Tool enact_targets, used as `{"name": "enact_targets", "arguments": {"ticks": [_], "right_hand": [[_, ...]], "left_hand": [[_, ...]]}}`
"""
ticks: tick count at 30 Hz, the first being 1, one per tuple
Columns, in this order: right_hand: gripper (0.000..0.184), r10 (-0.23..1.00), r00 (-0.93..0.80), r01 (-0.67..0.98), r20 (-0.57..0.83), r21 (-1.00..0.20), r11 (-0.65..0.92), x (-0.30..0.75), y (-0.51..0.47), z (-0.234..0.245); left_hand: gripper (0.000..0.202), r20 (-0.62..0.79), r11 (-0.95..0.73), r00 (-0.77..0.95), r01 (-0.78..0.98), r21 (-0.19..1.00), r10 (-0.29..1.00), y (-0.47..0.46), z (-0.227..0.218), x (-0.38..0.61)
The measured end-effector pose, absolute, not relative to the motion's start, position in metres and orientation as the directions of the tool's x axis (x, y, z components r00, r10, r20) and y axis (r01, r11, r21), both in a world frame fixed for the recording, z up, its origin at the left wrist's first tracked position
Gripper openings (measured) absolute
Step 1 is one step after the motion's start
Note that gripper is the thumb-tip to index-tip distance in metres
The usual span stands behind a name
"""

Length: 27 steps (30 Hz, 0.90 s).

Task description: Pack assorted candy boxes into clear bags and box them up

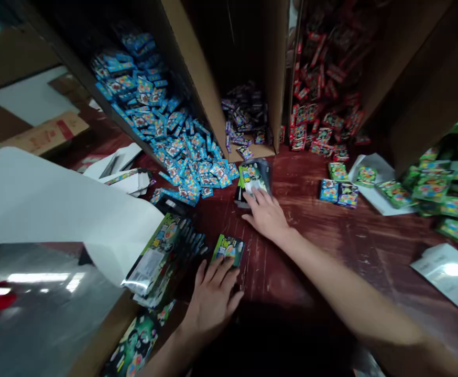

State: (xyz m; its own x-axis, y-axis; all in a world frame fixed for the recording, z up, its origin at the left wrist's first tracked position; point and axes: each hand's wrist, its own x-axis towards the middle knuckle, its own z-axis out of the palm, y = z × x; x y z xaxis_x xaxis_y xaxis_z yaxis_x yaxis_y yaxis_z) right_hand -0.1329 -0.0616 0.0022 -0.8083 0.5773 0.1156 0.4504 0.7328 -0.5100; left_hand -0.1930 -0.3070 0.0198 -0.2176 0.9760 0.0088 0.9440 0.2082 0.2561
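Note:
On the dark red tabletop, my left hand [215, 290] lies with outstretched fingers on the lower part of a green and black printed packet [229, 247]. Farther forward, my right hand [266, 213] rests its spread fingertips on a clear plastic bag with a green and black print [253, 175]. Neither hand is closed around anything. Left of my left hand is a stack of printed plastic bags [160, 251], the top one with a white label. What lies under my fingers is partly hidden.
Open cardboard compartments hold heaps of small blue packets [154, 112], purple packets [244, 118] and red packets [323, 115]. Green packets [449, 193] pile up at the right. Joined blue and purple packets [338, 192] lie nearby. A white sheet [67, 204] covers the left side.

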Motion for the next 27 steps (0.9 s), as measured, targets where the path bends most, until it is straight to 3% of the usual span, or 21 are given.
{"name": "enact_targets", "arguments": {"ticks": [2, 4, 6, 8, 10, 12, 14, 16, 18, 22, 27], "right_hand": [[0.056, 0.516, -0.843, 0.414, 0.149, -0.432, 0.801, -0.132, -0.03, 0.004], [0.034, 0.468, -0.871, 0.383, 0.147, -0.392, 0.836, -0.122, -0.012, 0.006], [0.026, 0.458, -0.876, 0.379, 0.152, -0.372, 0.847, -0.103, -0.016, 0.01], [0.032, 0.459, -0.864, 0.366, 0.206, -0.369, 0.854, -0.073, -0.039, 0.016], [0.032, 0.415, -0.849, 0.276, 0.328, -0.395, 0.876, -0.034, -0.07, 0.023], [0.029, 0.326, -0.855, 0.142, 0.403, -0.422, 0.895, 0.005, -0.096, 0.033], [0.038, 0.323, -0.872, 0.122, 0.368, -0.475, 0.872, 0.035, -0.106, 0.043], [0.057, 0.454, -0.839, 0.253, 0.298, -0.525, 0.813, 0.053, -0.099, 0.051], [0.062, 0.606, -0.751, 0.415, 0.261, -0.528, 0.741, 0.063, -0.08, 0.055], [0.047, 0.701, -0.689, 0.554, 0.181, -0.492, 0.671, 0.075, -0.05, 0.055], [0.031, 0.675, -0.735, 0.576, 0.066, -0.464, 0.673, 0.091, -0.045, 0.058]], "left_hand": [[0.031, 0.024, 0.198, -0.223, 0.904, 0.378, 0.974, -0.287, 0.026, -0.195], [0.034, 0.007, 0.22, -0.273, 0.79, 0.572, 0.962, -0.259, 0.034, -0.196], [0.042, -0.047, 0.282, -0.413, 0.528, 0.801, 0.909, -0.227, 0.039, -0.198], [0.049, -0.183, 0.29, -0.537, 0.122, 0.949, 0.823, -0.196, 0.041, -0.202], [0.05, -0.346, 0.245, -0.515, -0.255, 0.935, 0.784, -0.17, 0.041, -0.205], [0.047, -0.444, 0.254, -0.391, -0.449, 0.857, 0.806, -0.151, 0.04, -0.199], [0.041, -0.449, 0.298, -0.277, -0.451, 0.841, 0.85, -0.14, 0.038, -0.184], [0.035, -0.395, 0.337, -0.148, -0.309, 0.889, 0.907, -0.134, 0.037, -0.161], [0.03, -0.336, 0.334, 0.005, -0.106, 0.937, 0.942, -0.131, 0.037, -0.139], [0.023, -0.296, 0.269, 0.189, 0.155, 0.95, 0.936, -0.126, 0.036, -0.115], [0.021, -0.411, 0.369, 0.333, 0.183, 0.911, 0.849, -0.123, 0.037, -0.116]]}}
